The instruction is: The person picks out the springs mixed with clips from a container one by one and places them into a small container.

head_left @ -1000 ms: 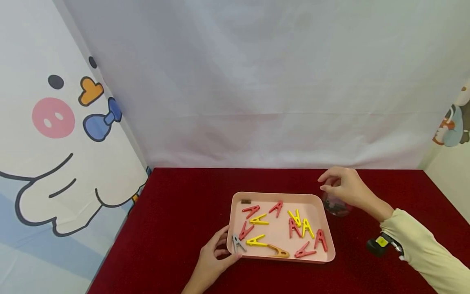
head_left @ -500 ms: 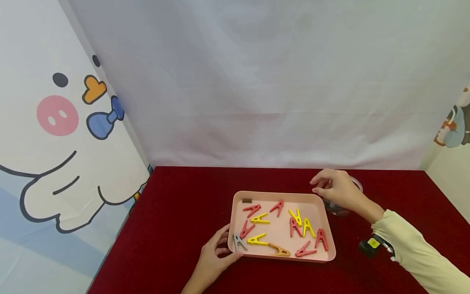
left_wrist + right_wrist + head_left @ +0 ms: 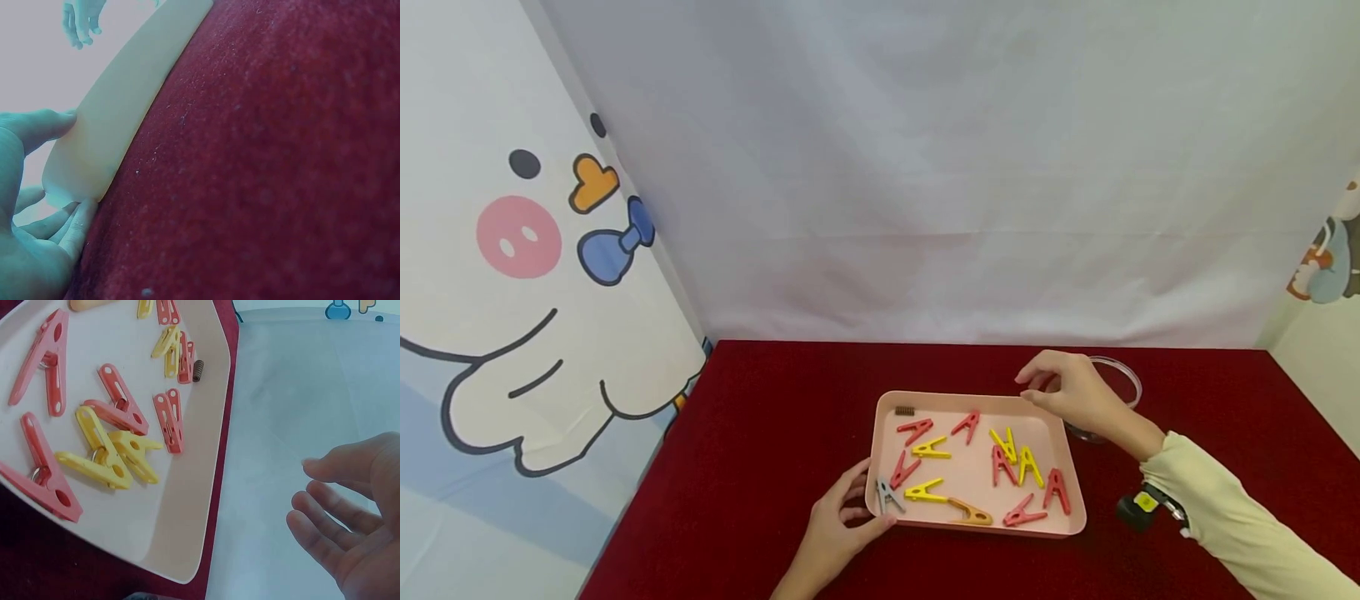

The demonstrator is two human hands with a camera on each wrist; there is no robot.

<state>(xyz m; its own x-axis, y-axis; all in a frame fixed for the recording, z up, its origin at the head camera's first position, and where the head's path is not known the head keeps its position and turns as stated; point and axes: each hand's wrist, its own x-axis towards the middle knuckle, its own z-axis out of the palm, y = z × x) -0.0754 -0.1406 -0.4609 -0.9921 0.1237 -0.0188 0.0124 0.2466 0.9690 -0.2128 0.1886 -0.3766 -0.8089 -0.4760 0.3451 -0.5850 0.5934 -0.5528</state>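
Note:
A pink tray [image 3: 962, 467] holds several red clothespins [image 3: 1055, 490], several yellow clothespins [image 3: 931, 447], an orange one and a grey clothespin [image 3: 889, 495]. A small dark coil spring [image 3: 905, 411] lies in its far left corner. My left hand [image 3: 833, 525] grips the near left corner, thumb on the rim and fingers against the outer wall [image 3: 81, 181]. Over the tray's far right edge hovers my right hand [image 3: 1067, 392], fingers loosely bent. In the right wrist view, nothing shows between its thumb and fingertips [image 3: 306, 512].
Behind the right wrist stands a clear round container [image 3: 1127, 385], partly hidden by the hand and forearm. Red cloth [image 3: 775, 433] covers the table, with a white curtain [image 3: 970, 208] along its far edge and a printed cartoon curtain [image 3: 512, 275] at the left.
My right hand has moved left from above the clear container to the tray's far right edge, uncovering the container's rim. The left hand keeps its hold on the tray.

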